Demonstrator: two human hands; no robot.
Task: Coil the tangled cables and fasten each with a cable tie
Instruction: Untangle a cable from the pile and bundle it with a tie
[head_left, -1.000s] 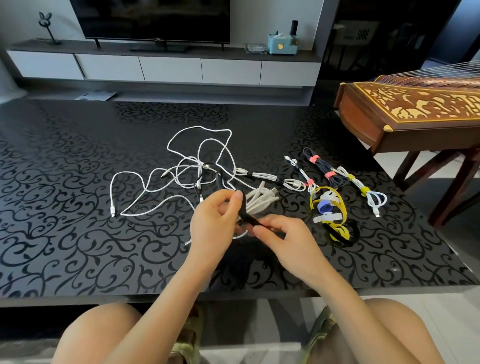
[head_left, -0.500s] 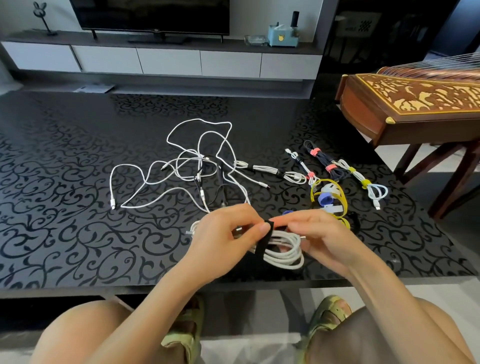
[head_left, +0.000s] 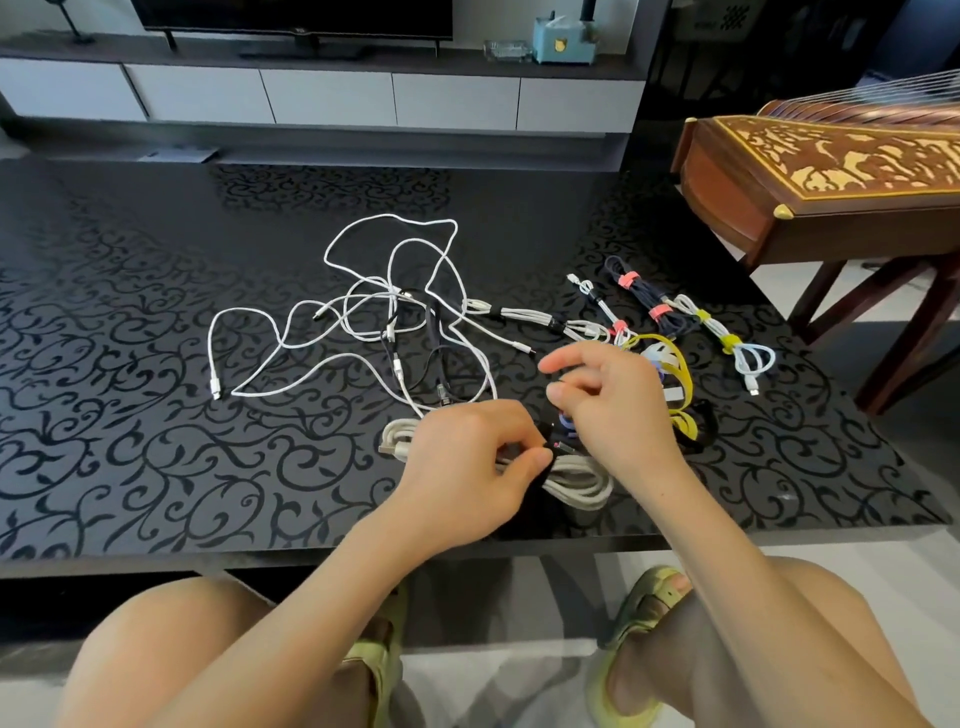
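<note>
Cream-white and wound into a flat loop, the coiled cable (head_left: 577, 482) lay on the patterned black table (head_left: 156, 441) close to its near edge. The left hand (head_left: 467, 467) gripped this coiled cable, fingers curled over its middle, thumb and forefinger pinched where a black cable tie (head_left: 541, 479) crossed the strands. The right hand (head_left: 618, 410) hovered just beyond the coiled cable, forefinger stretched out and the other fingers loosely bent; whether its hidden thumb held the tie's end could not be told. Beyond the coiled cable sprawled the tangle (head_left: 395, 292) of loose white and dark leads. Past the coiled cable to its right lay finished bundles: a white one with black ties (head_left: 540, 317), a dark one with pink ties (head_left: 644, 296), a white one with yellow ties (head_left: 727, 338), and a heap of spare yellow ties (head_left: 681, 375).
</note>
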